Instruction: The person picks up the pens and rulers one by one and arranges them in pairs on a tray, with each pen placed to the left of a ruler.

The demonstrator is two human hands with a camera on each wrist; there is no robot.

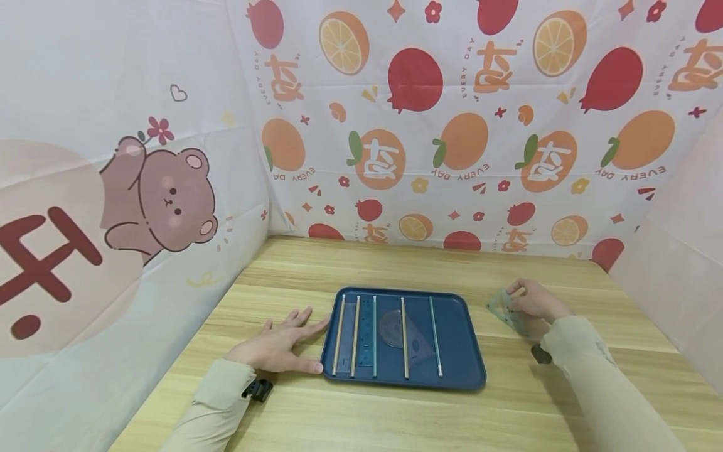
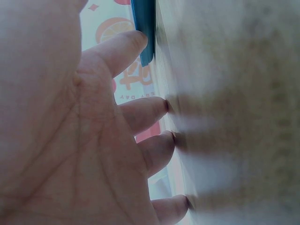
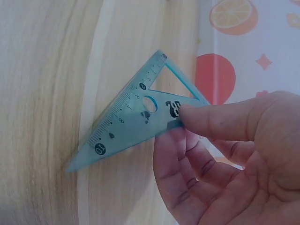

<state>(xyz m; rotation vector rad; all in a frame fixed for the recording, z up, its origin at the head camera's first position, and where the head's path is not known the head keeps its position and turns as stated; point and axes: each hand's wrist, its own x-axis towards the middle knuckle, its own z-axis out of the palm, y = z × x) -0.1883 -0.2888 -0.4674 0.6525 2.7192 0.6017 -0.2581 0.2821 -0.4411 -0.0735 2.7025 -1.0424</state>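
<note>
My right hand [image 1: 539,302] pinches a translucent teal set square [image 3: 136,115] between thumb and fingers, over the table to the right of the tray. The right wrist view shows its scale and triangular cut-out. On the left, my left hand [image 1: 277,349] lies with fingers spread, thumb and index finger at the left edge of a blue tray [image 1: 463,342]. In the left wrist view its other fingertips [image 2: 161,105] touch the table. Several slim pencils [image 1: 404,345] lie in the tray, over a clear ruler [image 1: 347,361], a teal ruler [image 1: 366,333] and a clear set square [image 1: 420,349].
The tray sits on a light wood-grain table [image 1: 384,417]. A fruit-print cloth [image 1: 429,188] hangs along the back edge, and a bear-print cloth [image 1: 175,194] covers the left side. Another pale cloth [image 1: 678,251] closes the right side.
</note>
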